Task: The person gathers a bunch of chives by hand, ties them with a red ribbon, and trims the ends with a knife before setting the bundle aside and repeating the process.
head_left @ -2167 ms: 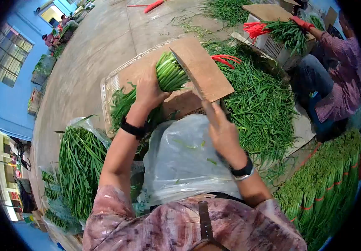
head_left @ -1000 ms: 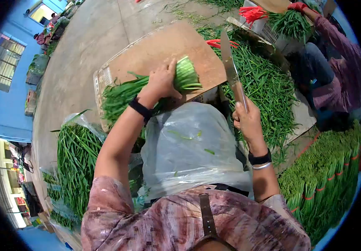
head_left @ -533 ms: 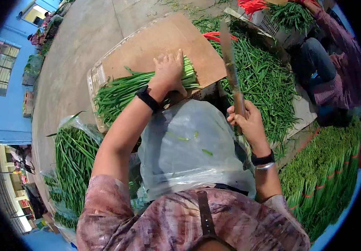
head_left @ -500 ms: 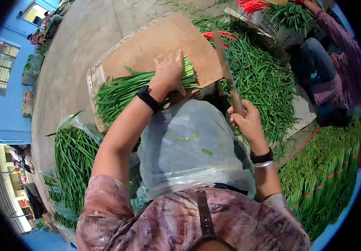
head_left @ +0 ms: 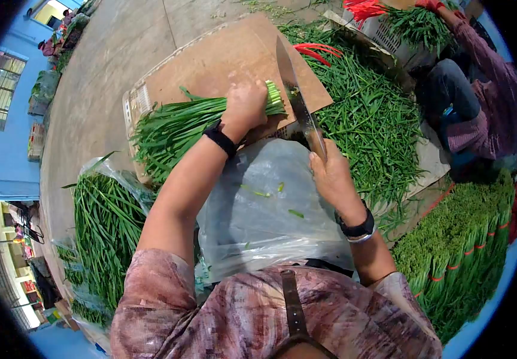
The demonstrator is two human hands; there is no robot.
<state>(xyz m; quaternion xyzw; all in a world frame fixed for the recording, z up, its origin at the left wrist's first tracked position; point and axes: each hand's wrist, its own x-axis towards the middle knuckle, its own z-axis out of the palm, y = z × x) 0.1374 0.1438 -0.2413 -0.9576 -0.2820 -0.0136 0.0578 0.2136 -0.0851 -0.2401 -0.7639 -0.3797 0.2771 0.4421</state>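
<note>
My left hand [head_left: 247,103] is closed around a bunch of long green stalks [head_left: 181,122], which lies on a brown board [head_left: 210,57]. The pale cut ends stick out to the right of my fist, and the leafy ends spread left over the board's edge. In my right hand [head_left: 334,173] is a large knife [head_left: 297,96], gripped by its handle. Its broad blade points up and away from me, a short way right of the stalk ends. A translucent plastic sheet [head_left: 264,203] covers my lap, with a few green scraps on it.
Right of the board lies a wide heap of loose green cuttings [head_left: 369,119], with red ties [head_left: 318,52] near its top. Banded green bundles [head_left: 462,251] stand at lower right. More long leaves [head_left: 106,230] lie in plastic at left. Another person [head_left: 480,102] sits at upper right.
My left fingers have gone from spread on the bunch to wrapped round it. The knife has moved left, closer to the stalk ends, and its broad side now shows.
</note>
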